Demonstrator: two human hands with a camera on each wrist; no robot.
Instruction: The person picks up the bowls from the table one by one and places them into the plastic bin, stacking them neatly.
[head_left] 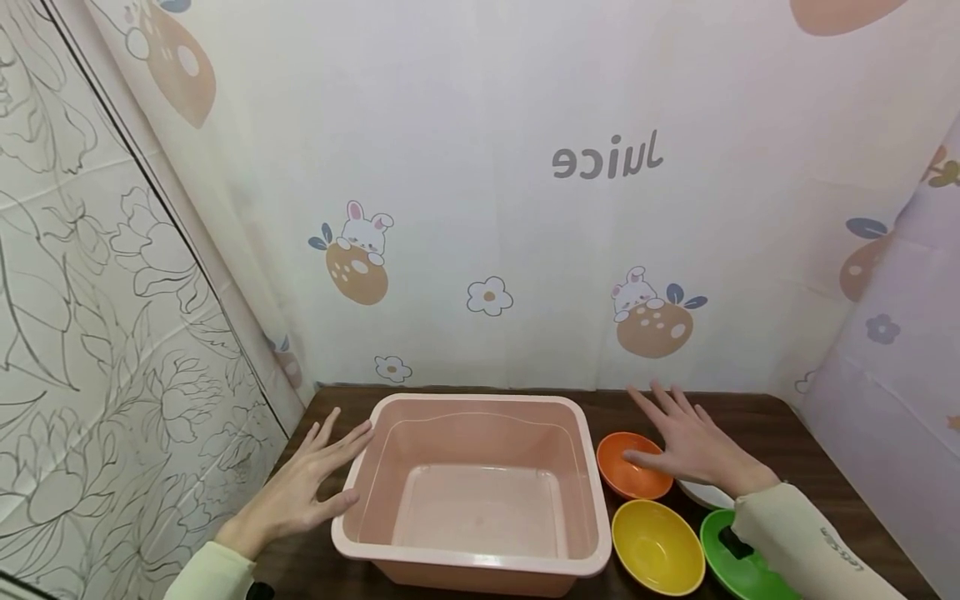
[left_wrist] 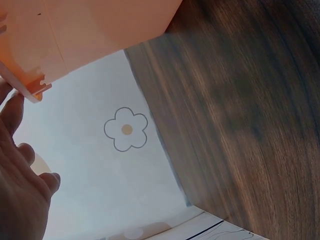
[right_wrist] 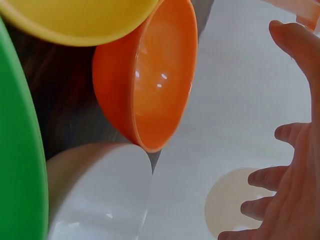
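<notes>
A pink plastic tub stands on the dark wooden table, with a bare inside. My left hand is at the tub's left rim, its fingers spread; in the left wrist view fingertips lie against the rim. My right hand hovers with spread fingers over the bowls to the tub's right and holds nothing. Beneath it are an orange bowl and a white bowl, partly hidden by the hand and forearm. Nearer to me sit a yellow bowl and a green bowl, the latter partly covered by my right sleeve.
A patterned curtain hangs directly behind the table. Another sheet with drawn flowers borders the left side, and a pale curtain the right. Bare wooden tabletop shows to the right of the bowls.
</notes>
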